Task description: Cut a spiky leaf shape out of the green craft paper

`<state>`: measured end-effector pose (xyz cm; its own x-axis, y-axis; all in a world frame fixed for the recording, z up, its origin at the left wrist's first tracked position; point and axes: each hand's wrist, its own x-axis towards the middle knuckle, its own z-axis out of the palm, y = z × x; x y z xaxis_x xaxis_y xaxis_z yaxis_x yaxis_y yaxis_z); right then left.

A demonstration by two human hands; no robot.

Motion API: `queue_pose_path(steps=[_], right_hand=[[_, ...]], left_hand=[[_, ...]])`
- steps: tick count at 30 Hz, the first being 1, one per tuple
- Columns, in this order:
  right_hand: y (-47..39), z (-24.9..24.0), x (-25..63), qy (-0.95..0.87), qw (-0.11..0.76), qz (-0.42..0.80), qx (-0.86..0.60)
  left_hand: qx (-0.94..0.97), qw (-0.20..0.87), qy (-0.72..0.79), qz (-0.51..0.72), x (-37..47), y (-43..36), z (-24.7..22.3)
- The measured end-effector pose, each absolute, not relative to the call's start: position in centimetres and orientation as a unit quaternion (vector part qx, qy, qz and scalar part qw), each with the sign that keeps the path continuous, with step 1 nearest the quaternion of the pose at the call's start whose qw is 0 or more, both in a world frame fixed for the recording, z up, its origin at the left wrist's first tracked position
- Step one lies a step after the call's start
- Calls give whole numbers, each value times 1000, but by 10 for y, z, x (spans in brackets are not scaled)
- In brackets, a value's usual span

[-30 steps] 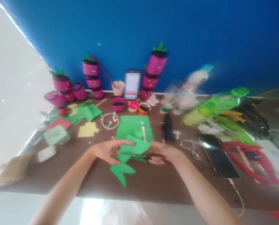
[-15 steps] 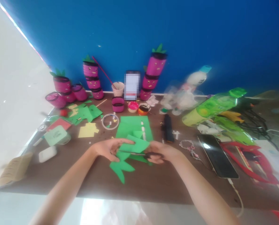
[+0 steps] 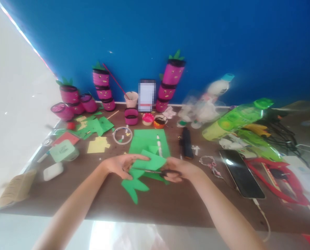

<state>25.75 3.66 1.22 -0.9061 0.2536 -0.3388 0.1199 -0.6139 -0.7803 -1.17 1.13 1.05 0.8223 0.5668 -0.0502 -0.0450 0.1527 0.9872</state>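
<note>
Two hands busy over here, just in front of the green sheet [image 3: 139,140] on the brown table [image 3: 186,205]. Left hand [image 3: 121,166] is pinching a leafy green cutout [image 3: 155,162], right hand [image 3: 176,169] is closed round the dark handles of the scissors [image 3: 168,172]. They're a little apart, and the blades lie across the cutout between them; can't tell how wide they're open.

Loads of containers around that sheet, btw. Behind it there's a pale cup [image 3: 131,100] with a red stick [image 3: 115,81] leaning out of it, a small magenta tub [image 3: 131,117] whose contents I can't make out, a little pot with bright pink stuff [image 3: 147,119] and an orange pot with dark stuff [image 3: 160,121] in it. Left of the sheet, a clear ring-shaped lid [image 3: 122,135] has small scraps inside its rim. Farther left and back, magenta cups [image 3: 62,111] sit in a cluster, one tipped over on a slant. Way off to the right, a green bottle [image 3: 238,118] leans at an angle; can't tell what's in it.
</note>
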Motion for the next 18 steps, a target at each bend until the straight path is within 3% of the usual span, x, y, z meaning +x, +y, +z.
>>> queue_pose_path(steps=[18], right_hand=[[36,13,257,-424,23,872,-243]], left_hand=[[612,741,192,199,-13,13,8]])
